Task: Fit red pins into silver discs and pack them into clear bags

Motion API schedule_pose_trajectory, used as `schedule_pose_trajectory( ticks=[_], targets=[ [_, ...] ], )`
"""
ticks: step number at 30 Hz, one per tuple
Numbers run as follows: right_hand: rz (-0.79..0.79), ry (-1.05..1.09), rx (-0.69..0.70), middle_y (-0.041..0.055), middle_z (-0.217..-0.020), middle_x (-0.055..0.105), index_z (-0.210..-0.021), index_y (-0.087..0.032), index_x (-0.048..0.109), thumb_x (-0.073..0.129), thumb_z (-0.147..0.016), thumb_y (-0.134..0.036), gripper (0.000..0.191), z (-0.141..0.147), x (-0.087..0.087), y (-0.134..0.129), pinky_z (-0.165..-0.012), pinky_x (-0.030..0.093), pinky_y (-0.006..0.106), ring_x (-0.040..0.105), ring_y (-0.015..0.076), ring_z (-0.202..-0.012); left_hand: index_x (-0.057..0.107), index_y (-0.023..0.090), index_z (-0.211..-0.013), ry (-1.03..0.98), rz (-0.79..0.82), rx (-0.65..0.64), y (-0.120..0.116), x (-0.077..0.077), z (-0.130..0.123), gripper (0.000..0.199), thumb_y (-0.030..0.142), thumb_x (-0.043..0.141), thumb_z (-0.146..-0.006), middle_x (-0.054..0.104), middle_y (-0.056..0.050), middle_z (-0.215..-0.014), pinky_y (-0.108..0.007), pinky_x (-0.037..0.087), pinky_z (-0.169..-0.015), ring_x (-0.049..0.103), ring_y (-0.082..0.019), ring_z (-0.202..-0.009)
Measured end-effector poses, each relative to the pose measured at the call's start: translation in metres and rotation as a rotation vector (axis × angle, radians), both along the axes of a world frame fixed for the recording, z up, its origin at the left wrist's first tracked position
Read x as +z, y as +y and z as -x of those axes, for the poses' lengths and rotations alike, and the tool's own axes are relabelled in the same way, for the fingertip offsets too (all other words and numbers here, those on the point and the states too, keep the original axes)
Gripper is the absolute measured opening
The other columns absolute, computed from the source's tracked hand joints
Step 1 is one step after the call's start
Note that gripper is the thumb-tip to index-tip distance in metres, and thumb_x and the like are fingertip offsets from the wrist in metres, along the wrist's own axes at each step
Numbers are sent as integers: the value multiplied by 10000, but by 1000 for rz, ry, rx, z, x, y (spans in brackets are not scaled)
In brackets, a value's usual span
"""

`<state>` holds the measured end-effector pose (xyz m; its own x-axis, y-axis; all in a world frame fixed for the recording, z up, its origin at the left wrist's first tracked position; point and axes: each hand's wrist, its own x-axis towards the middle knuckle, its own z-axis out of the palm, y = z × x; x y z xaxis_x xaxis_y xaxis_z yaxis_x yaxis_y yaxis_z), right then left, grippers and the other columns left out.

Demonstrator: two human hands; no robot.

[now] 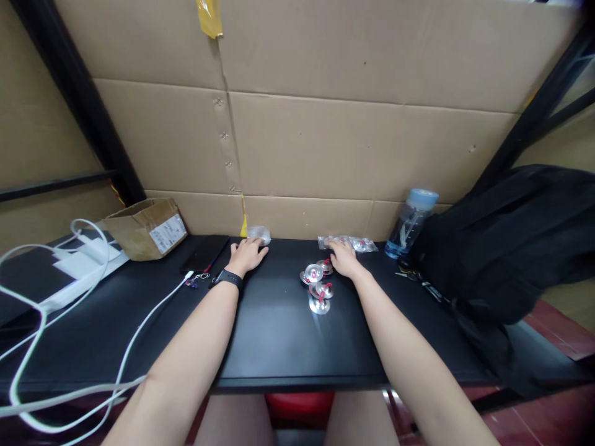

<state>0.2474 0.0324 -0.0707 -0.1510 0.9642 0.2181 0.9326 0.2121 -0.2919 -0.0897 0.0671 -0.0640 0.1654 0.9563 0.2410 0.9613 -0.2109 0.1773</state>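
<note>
Several small finger cymbals (314,273), shiny metal discs with red loops, lie in a loose pile on the black table (274,347). Just right of the pile, my right hand (344,257) rests with its fingers stretched over the left end of a clear plastic bag (365,244) that holds shiny and red pieces. My left hand (247,254) lies palm down, fingers apart, its fingertips against a crumpled clear plastic bag (258,233) by the back wall. A dark watch (230,278) is on my left wrist. The undersides of both hands are hidden.
An open cardboard box (144,232), a dark phone (204,253) and white cables (125,359) occupy the left side. To the right stand a bottle with a blue lid (411,223) and a black backpack (506,241), with keys (408,271) between. A cardboard wall (302,142) closes the back.
</note>
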Motion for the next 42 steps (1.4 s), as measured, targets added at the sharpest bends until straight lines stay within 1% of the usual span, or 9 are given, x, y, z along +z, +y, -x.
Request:
schedule_pose_trajectory(
  ticks=[5,9,11,16,20,24,30,35,42],
  targets=[
    [32,-47,-68,30,-1643,385,-1529,-287,456,412,-944,-157,601,3,-1,2,-1104,341,587,367,365,-1411,637,294,-1338,12,-30,-17,0,0,-3,436,459,439,-987,550,-104,-1507,-583,370,-1046,478,-368,-1352],
    [38,-59,-50,47,-1579,479,-1509,-270,473,411,-950,-177,570,4,3,2,-1104,360,538,414,335,-1370,666,248,-1276,38,-91,-59,-3,5,-10,396,412,475,-970,612,-123,-1417,-548,390,-1029,527,-351,-1293],
    [3,-66,-63,58,-1571,483,-1493,-274,488,428,-945,-190,558,3,6,1,-1102,358,544,408,333,-1373,681,240,-1240,38,-111,-111,-6,7,-16,365,375,494,-956,637,-119,-1374,-530,387,-1036,541,-340,-1281],
    [-9,-47,-211,76,-1640,373,-1505,-275,470,509,-876,-181,637,-1,10,-2,-1109,278,680,297,384,-1456,702,246,-1189,-18,-123,-282,-14,10,-34,324,315,521,-930,675,-102,-1292,-487,369,-1074,565,-312,-1254],
    [35,-22,-172,98,-1537,518,-1421,-283,574,524,-871,-177,562,-7,12,-2,-1073,257,750,344,412,-1422,697,245,-1188,-47,-130,-384,-17,10,-44,322,300,519,-926,687,-99,-1253,-481,377,-1063,585,-308,-1216],
    [-13,-12,-146,112,-1384,645,-1339,-284,636,505,-899,-163,474,-10,13,1,-1061,282,729,440,375,-1354,694,248,-1186,-61,-122,-407,-19,12,-48,317,299,519,-927,693,-93,-1241,-471,382,-1047,590,-303,-1208],
    [30,-48,-113,124,-1410,619,-1308,-266,665,651,-823,-249,485,-13,12,3,-1077,303,670,440,407,-1363,701,245,-1188,-61,-110,-418,-20,13,-48,323,307,518,-929,705,-90,-1227,-465,384,-1039,605,-303,-1176],
    [-2,17,-167,157,-1315,677,-1370,-228,588,505,-941,-248,437,-12,13,3,-1058,323,664,522,368,-1303,696,238,-1183,-54,-105,-429,-19,12,-48,315,306,514,-935,716,-87,-1218,-462,400,-1015,612,-303,-1168],
    [-129,214,-196,154,-1225,721,-1210,-196,661,471,-989,-284,305,-17,17,3,-1060,382,555,619,335,-1196,682,239,-1193,-124,-96,-445,-21,15,-51,301,313,534,-941,726,-78,-1208,-463,420,-1034,627,-295,-1166]
  ],
)
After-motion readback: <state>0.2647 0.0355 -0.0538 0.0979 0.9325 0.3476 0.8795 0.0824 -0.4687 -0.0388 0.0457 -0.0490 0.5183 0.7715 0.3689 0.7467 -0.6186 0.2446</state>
